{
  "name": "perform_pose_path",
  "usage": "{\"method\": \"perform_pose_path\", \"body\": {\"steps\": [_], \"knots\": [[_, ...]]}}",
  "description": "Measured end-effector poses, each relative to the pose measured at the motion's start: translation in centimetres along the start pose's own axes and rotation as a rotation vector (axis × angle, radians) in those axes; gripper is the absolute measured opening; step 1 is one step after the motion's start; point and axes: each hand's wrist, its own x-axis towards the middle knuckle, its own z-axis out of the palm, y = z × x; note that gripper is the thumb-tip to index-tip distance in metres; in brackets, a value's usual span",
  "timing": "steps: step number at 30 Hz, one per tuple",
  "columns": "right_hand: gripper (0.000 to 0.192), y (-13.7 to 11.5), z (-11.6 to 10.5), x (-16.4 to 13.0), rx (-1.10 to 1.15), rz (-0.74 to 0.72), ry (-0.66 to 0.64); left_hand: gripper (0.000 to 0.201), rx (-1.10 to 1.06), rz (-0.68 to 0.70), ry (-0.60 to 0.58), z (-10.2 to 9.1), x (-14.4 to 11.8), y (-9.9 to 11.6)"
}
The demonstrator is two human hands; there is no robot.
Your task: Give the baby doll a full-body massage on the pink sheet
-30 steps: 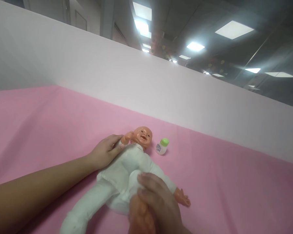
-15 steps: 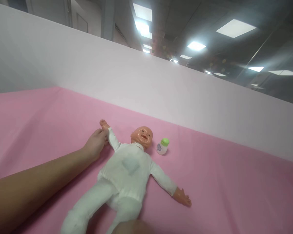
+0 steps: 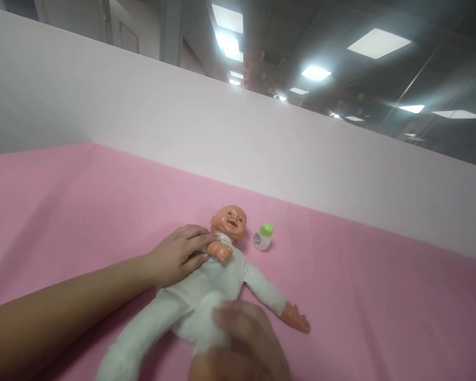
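Observation:
A baby doll in a white suit lies on its back on the pink cloth, head toward the white partition. My left hand holds the doll's near arm folded across its chest, fingers around the sleeve. My right hand is blurred at the bottom edge and rests on the doll's lower body and leg, over the white fabric. The doll's other arm stretches out to the right, its bare hand lying flat on the cloth.
A small white bottle with a green cap stands just right of the doll's head. A white partition wall runs along the far side of the pink cloth. Ceiling lights show above it.
My left hand has brought the doll's arm from stretched out at the upper left back across its chest. My right hand has come up from the bottom edge onto the doll's lower body.

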Motion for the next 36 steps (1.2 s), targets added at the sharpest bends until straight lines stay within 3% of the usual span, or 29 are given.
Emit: {"method": "perform_pose_path", "body": {"steps": [4, 11, 16, 21, 25, 28, 32, 34, 36], "knots": [[0.025, 2.1, 0.2, 0.7, -0.04, 0.099, 0.056, 0.042, 0.043, 0.035, -0.045, -0.3, 0.3, -0.1], [0.038, 3.6, 1.3, 1.0, 0.038, 0.227, -0.09, 0.043, 0.042, 0.023, -0.111, -0.7, 0.5, 0.4], [0.041, 4.1, 1.6, 0.8, 0.061, 0.193, -0.056, 0.043, -0.025, -0.03, -0.072, -0.3, 0.2, 0.2], [0.045, 3.2, 0.8, 0.8, 0.047, 0.111, -0.012, 0.044, -0.311, -0.241, 0.111, 0.6, -0.1, -1.0], [0.039, 1.2, 0.1, 1.0, 0.064, 0.118, 0.0, 0.038, -0.713, -0.605, 0.388, 1.4, 0.2, -3.1], [0.034, 1.1, 0.6, 1.5, 0.068, 0.097, -0.026, 0.025, -0.995, -0.873, 0.599, 1.7, 0.5, -5.0], [0.039, 4.2, 3.3, 4.1, 0.058, 0.113, -0.03, 0.015, -1.101, -0.972, 0.692, 1.7, 0.8, -6.6], [0.023, 6.4, 5.0, 6.0, 0.051, 0.133, -0.019, 0.011, -1.141, -0.988, 0.714, 1.6, 0.8, -6.9], [0.02, 8.3, 6.5, 7.7, 0.044, 0.149, -0.008, 0.009, -1.169, -0.996, 0.73, 1.4, 0.8, -6.9]]}}
